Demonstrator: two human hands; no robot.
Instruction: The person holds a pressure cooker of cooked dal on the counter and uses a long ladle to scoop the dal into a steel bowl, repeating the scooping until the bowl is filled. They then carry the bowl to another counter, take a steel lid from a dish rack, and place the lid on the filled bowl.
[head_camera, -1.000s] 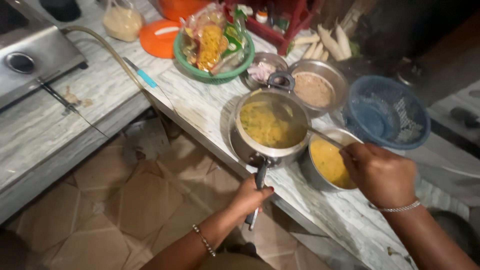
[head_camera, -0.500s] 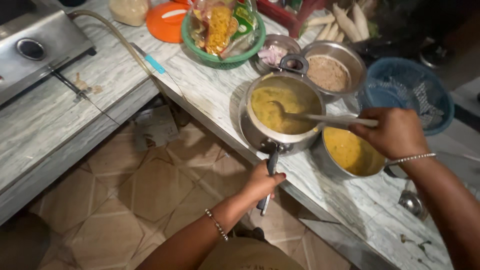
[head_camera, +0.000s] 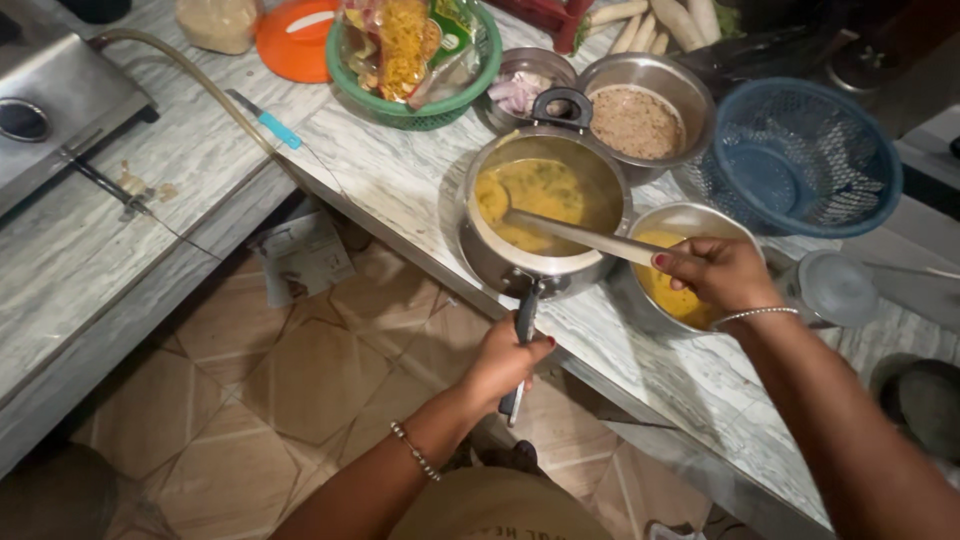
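Left hand (head_camera: 507, 358) closed tight around black pot handle (head_camera: 520, 340), right hand (head_camera: 718, 273) gripping long spoon (head_camera: 580, 237) dipped in yellow food in steel pot (head_camera: 545, 215), above small bowl (head_camera: 640, 300)

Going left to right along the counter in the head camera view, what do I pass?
Orange lid → green basket → steel pot with yellow mash → small bowl of yellow mix → blue basket.

Warm overhead light, soft shadows; glare on steel, dim blurred corners
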